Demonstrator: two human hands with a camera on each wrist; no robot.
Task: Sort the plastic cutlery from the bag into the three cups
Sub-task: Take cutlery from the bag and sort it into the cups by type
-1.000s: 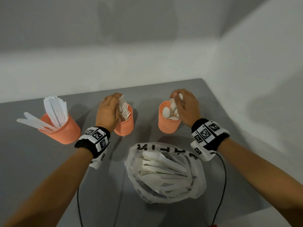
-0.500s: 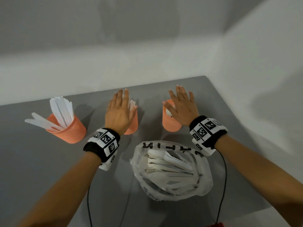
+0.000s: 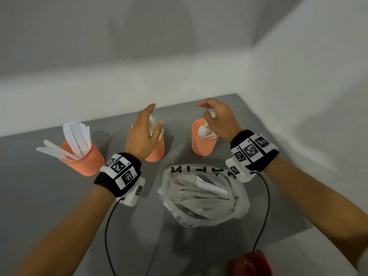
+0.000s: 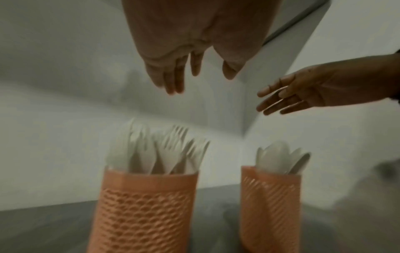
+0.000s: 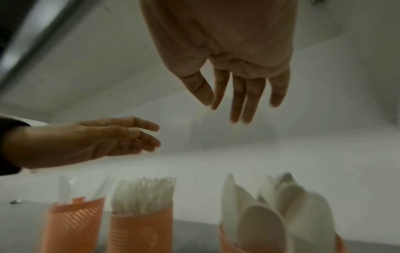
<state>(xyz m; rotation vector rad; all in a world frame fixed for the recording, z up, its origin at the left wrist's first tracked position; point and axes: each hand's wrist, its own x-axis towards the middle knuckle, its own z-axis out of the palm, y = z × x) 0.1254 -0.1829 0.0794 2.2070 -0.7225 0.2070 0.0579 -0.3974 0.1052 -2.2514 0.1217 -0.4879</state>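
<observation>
Head view: on the grey worktop point(image 3: 39, 196) the bag point(image 3: 203, 198) still holds cutlery, so sorting isn't finished; its black lettering is upside down and unreadable. A second ago both hands were down in the fork cup point(image 3: 157, 150) and spoon cup point(image 3: 203, 144); now left hand point(image 3: 142, 134) and right hand point(image 3: 219, 120) have lifted, fingers slack and empty, with the knife cup point(image 3: 83, 160) untouched

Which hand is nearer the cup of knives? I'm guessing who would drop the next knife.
Left. The left hand hovers over the fork cup, next to the knife cup; the right hand is over the spoon cup, farthest away.
</observation>
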